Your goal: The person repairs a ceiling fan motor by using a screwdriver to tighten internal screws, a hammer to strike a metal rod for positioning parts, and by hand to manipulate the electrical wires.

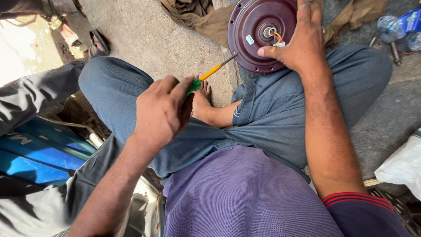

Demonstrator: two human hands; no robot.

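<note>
The left hand has its fingers closed around a green-and-yellow-handled screwdriver, tip at the rim of a round maroon metal fan motor housing; the right hand grips that housing, propped against the knee; seemingly working a rim screw; steady pressure is needed.

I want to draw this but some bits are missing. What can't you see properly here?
Head view only:
- Motor: its top is cut off by the picture's edge, and the right hand covers its right side.
- Screwdriver: the left hand hides most of its green handle; the tip's contact with the motor is too small to tell.
- Label on the motor: too small to make out.
- Bottles: cut off at the right edge.
</note>
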